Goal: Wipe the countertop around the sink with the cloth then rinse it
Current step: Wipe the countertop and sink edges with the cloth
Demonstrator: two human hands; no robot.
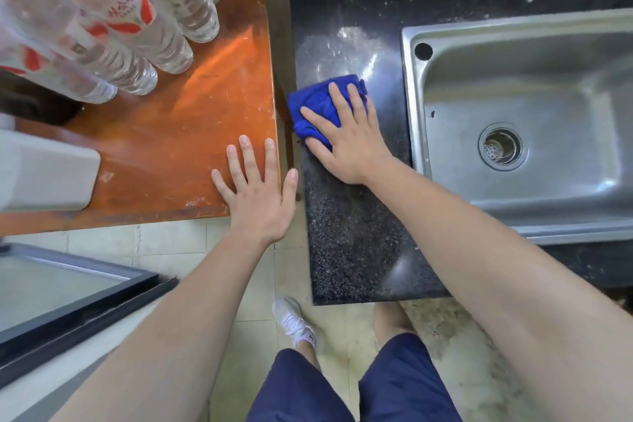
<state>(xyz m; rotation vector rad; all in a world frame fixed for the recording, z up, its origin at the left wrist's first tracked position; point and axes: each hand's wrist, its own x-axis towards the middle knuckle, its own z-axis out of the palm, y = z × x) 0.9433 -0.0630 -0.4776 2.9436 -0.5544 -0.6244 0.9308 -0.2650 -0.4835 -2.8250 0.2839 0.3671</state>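
Observation:
A bunched blue cloth (317,103) lies on the black speckled countertop (352,233), left of the steel sink (561,188). My right hand (346,134) presses flat on the cloth with straight, spread fingers, covering its right part. A wet smear shines on the counter just beyond the cloth. My left hand (258,192) rests flat and open on the corner of the orange wooden table (171,147), holding nothing.
Several clear water bottles (113,20) stand at the back left of the table. A white container (44,175) sits at its left edge. A dark-framed glass panel (68,288) lies at lower left. A narrow gap separates table and counter. The sink drain (501,146) is open.

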